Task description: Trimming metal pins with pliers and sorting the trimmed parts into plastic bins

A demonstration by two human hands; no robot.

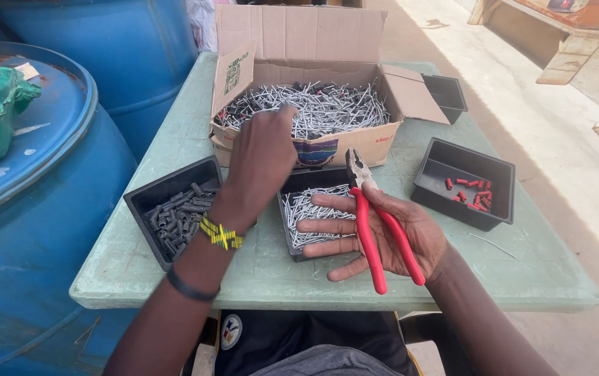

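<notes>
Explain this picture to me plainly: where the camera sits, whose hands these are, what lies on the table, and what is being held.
The one camera is worn on a person's head and looks down at their own two bare hands; there is no machine. The left hand reaches into an open cardboard box of thin metal pins. The right hand lies palm up, loosely holding red-handled pliers. On the pale green plastic table stand black plastic trays: one with dark grey sleeves, one with metal pins, one with small red pieces. Blue plastic barrels stand to the left.

Yellow beaded bracelet [221, 234], black wristband [189, 286], bare forearms.
</notes>
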